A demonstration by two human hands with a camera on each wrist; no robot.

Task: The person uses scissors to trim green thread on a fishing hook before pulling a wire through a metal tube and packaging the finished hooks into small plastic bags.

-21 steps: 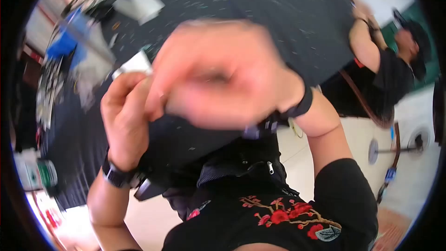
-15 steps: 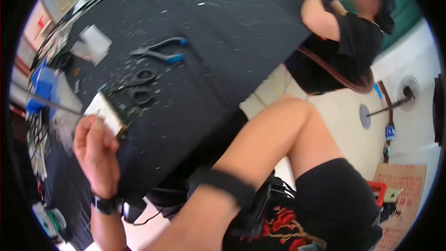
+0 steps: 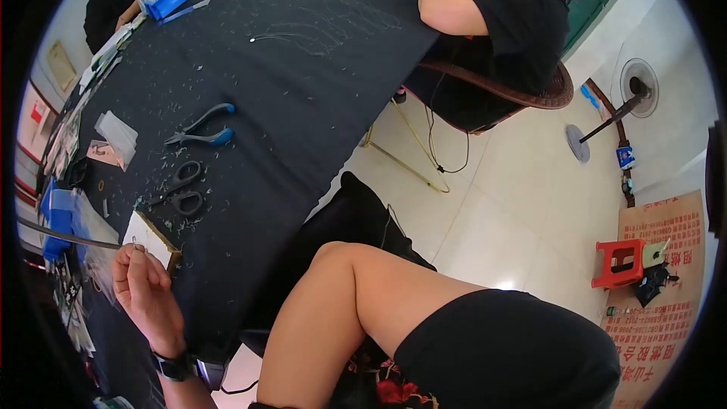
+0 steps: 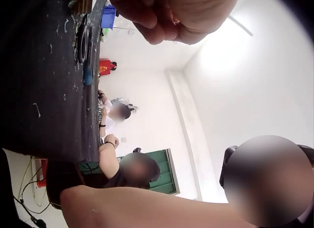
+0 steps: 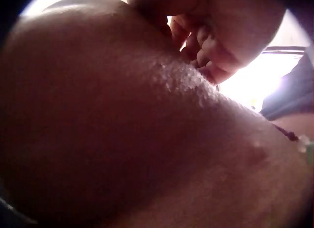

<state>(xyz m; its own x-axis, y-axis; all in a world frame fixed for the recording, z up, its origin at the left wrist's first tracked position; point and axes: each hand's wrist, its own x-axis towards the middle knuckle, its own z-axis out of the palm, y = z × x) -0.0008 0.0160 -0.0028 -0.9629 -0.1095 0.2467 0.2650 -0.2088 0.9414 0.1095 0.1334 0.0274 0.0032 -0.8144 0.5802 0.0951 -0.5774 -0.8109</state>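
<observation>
My left hand (image 3: 148,295) is raised over the table's near left side, thumb and forefinger pinching a tiny thin metallic-looking piece (image 3: 138,246). Just behind those fingertips lies a white-topped block (image 3: 151,238) with a brownish edge. In the left wrist view the same hand (image 4: 176,14) shows bent fingers, and the piece is hidden. My right arm (image 3: 318,310) is folded back toward my body, its hand outside the head view. The right wrist view has the right hand (image 5: 221,37) with bent fingers close against bare skin; I cannot tell whether it holds anything.
Black-handled scissors (image 3: 185,189) and blue-handled pliers (image 3: 204,129) lie on the black tablecloth (image 3: 273,106) among scattered scraps. A thin grey rod (image 3: 68,236) reaches in from the left. Two other people (image 3: 500,23) sit around the table.
My right hand has left the left hand and swung down toward my body, out of the head view. The left hand keeps its pinch. The head view has turned, shifting the table leftward.
</observation>
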